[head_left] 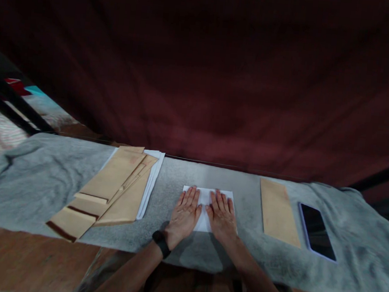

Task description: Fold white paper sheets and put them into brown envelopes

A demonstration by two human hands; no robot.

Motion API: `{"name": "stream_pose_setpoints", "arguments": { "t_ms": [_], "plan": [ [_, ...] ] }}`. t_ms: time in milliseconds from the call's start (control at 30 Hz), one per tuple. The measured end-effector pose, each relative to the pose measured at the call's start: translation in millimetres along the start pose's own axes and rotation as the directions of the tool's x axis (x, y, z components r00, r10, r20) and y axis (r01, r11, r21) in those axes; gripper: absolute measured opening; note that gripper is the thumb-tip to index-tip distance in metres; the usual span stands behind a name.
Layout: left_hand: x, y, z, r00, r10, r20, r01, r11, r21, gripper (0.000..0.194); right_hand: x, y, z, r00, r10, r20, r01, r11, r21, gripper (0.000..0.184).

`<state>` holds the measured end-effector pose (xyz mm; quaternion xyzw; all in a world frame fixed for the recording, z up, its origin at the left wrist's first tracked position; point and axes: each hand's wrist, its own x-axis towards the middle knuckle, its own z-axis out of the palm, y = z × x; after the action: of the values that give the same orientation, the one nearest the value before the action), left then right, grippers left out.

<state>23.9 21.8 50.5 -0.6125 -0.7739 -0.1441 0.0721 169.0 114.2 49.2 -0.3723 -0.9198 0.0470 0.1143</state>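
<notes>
A folded white sheet of paper point(206, 197) lies on the grey cloth point(32, 185) in front of me. My left hand point(185, 216) rests flat on its left half, fingers stretched out and together. Beside it, my right hand point(222, 217) presses flat on the right half, fingers also extended. Both palms cover most of the sheet; only its far edge and a strip between the hands show. A black band sits on my left wrist.
A fanned stack of brown envelopes point(110, 193) lies on white sheets point(152, 178) to the left. To the right lie a single brown envelope point(279, 211) and a dark-screened phone point(317, 231). A dark red curtain point(221, 84) hangs behind.
</notes>
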Motion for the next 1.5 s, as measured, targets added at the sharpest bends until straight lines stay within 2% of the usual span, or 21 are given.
{"name": "stream_pose_setpoints", "arguments": {
  "t_ms": [233, 367, 433, 567, 633, 767, 967, 1200, 1500],
  "plan": [
    [2.5, -9.4, -7.7, 0.992, -0.119, 0.043, 0.115, 0.99, 0.076, 0.057, -5.1, 7.9, 7.0, 0.994, 0.063, -0.094, -0.065, 0.998, -0.02, 0.057],
    [3.9, -2.9, -9.2, 0.983, -0.181, -0.003, 0.181, 0.98, 0.082, 0.058, -6.9, 9.6, 8.6, 0.992, 0.063, -0.114, -0.065, 0.998, -0.018, 0.058],
    [4.0, 7.3, -7.6, 0.99, -0.136, -0.03, 0.138, 0.989, 0.055, 0.057, -7.0, 9.3, 9.3, 0.992, 0.063, -0.112, -0.065, 0.998, -0.018, 0.059],
    [3.6, 31.0, -0.1, 0.999, 0.052, -0.001, -0.052, 0.998, -0.028, 0.054, -6.7, 8.4, 9.7, 0.994, 0.066, -0.091, -0.066, 0.998, -0.004, 0.057],
    [4.2, 36.4, 2.7, 0.997, 0.064, 0.031, -0.062, 0.997, -0.048, 0.052, -6.5, 8.7, 9.0, 0.995, 0.064, -0.079, -0.064, 0.998, -0.003, 0.056],
    [6.4, 28.7, 1.4, 0.998, 0.02, 0.067, -0.019, 1.0, -0.024, 0.054, -6.7, 10.7, 8.3, 0.996, 0.058, -0.066, -0.059, 0.998, -0.007, 0.055],
    [6.1, 9.7, -3.8, 0.998, -0.044, 0.042, 0.043, 0.998, 0.039, 0.055, -9.9, 16.2, 9.5, 0.99, 0.07, -0.122, -0.071, 0.997, -0.004, 0.059],
    [4.8, 6.3, -2.6, 0.998, -0.063, 0.015, 0.062, 0.997, 0.045, 0.058, -11.7, 30.2, 0.5, 0.986, 0.106, -0.125, -0.111, 0.993, -0.039, 0.057],
    [4.4, 5.8, 0.0, 0.999, -0.048, 0.001, 0.048, 0.998, 0.051, 0.06, 4.0, 53.7, -30.9, 0.953, 0.302, -0.025, -0.298, 0.949, 0.103, 0.041]
  ]
}}
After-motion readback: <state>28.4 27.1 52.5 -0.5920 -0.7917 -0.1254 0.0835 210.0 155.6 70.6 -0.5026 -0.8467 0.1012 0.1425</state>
